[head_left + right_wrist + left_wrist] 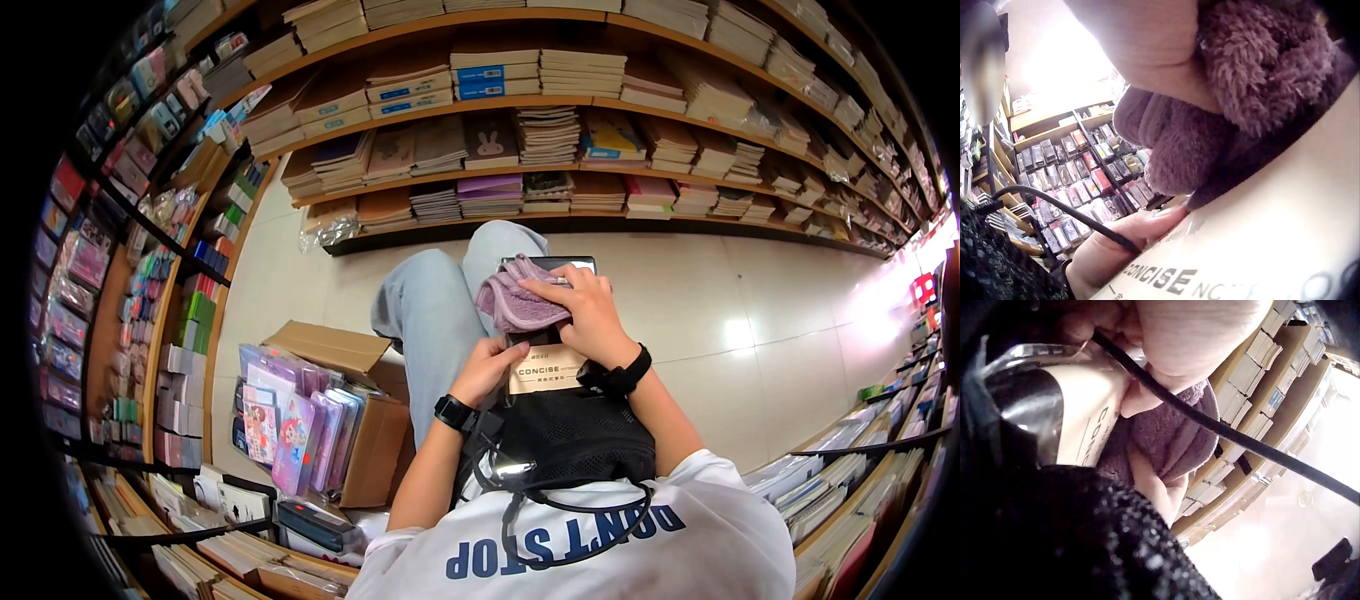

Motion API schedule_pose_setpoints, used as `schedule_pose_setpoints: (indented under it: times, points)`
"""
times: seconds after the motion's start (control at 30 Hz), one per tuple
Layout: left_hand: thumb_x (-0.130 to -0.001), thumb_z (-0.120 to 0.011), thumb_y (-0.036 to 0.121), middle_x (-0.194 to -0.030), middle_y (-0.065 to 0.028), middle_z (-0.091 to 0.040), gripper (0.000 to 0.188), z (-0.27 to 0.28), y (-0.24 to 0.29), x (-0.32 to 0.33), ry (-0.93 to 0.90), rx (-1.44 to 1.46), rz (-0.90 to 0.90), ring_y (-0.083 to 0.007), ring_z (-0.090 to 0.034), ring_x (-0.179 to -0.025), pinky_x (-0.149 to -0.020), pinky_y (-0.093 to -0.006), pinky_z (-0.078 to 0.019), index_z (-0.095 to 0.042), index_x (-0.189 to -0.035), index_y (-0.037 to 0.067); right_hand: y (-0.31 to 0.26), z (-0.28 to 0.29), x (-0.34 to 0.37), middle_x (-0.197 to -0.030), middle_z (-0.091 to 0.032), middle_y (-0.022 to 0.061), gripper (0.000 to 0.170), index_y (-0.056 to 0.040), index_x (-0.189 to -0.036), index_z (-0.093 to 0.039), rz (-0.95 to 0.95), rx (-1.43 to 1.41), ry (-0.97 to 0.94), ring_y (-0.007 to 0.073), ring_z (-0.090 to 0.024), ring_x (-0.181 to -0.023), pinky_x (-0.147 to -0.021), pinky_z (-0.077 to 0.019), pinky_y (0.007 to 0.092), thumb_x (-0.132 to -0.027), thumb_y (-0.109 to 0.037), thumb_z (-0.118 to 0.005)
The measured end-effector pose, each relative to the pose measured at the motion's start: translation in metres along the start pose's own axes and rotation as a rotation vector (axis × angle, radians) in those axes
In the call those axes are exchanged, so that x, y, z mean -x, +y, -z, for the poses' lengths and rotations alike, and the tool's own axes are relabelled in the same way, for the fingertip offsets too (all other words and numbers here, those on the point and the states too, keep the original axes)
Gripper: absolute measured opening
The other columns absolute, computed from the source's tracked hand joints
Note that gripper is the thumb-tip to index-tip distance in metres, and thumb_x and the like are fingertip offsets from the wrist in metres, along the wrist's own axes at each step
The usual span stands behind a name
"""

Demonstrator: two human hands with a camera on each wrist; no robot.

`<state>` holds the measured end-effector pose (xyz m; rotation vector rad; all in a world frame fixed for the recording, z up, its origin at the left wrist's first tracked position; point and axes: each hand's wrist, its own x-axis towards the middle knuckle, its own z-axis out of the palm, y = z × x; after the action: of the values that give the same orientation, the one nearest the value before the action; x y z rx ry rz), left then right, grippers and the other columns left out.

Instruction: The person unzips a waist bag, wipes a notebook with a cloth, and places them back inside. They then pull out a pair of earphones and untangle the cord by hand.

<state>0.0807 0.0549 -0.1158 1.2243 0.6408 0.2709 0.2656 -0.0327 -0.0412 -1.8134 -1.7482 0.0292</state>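
A notebook in clear plastic, dark with a cream band [545,368] lettered CONCISE, rests on the person's lap. The left hand [484,368] grips its near left edge, thumb [1147,226] on top. Bunched under the right hand [592,318] is a fluffy purple cloth [520,300], pressed on the notebook's far part. The right fingers hold the cloth [1191,144] from above and hide some of it. In the left wrist view the cream band [1088,403] and purple cloth [1169,434] lie close to the left hand [1197,337].
A cardboard box [375,450] of plastic-wrapped items stands on the floor at left. Shelves of notebooks [490,140] run across the front, and racks [185,350] of small goods line the left. A black bag [570,435] lies on the lap; a black cable [1229,431] crosses the left hand.
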Motion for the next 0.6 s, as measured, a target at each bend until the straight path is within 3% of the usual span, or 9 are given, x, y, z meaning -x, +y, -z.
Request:
schedule_pose_setpoints:
  times: [0.17, 0.6]
  points:
    - [-0.092, -0.066, 0.028, -0.066, 0.0068, -0.051, 0.028, -0.01, 0.004, 0.002, -0.003, 0.06, -0.057, -0.0027, -0.039, -0.055, -0.047, -0.0229, -0.0269, -0.063, -0.079, 0.003, 0.003, 0.0, 0.003, -0.112, -0.057, 0.0092, 0.075, -0.0278, -0.124, -0.064, 0.001, 0.013, 0.019, 0.0293, -0.05, -0.106, -0.088, -0.0351, 0.0388, -0.06, 0.01, -0.055]
    - [-0.092, -0.064, 0.035, -0.059, 0.0084, -0.046, 0.034, -0.002, -0.012, -0.006, 0.008, -0.092, -0.02, -0.0027, -0.035, -0.051, -0.046, -0.0232, -0.023, -0.064, -0.075, 0.005, 0.004, 0.002, 0.007, -0.114, -0.056, 0.0082, 0.075, -0.0275, -0.125, -0.064, 0.008, 0.027, 0.031, 0.0285, -0.049, -0.106, -0.087, -0.0344, 0.0379, -0.059, 0.01, -0.057]
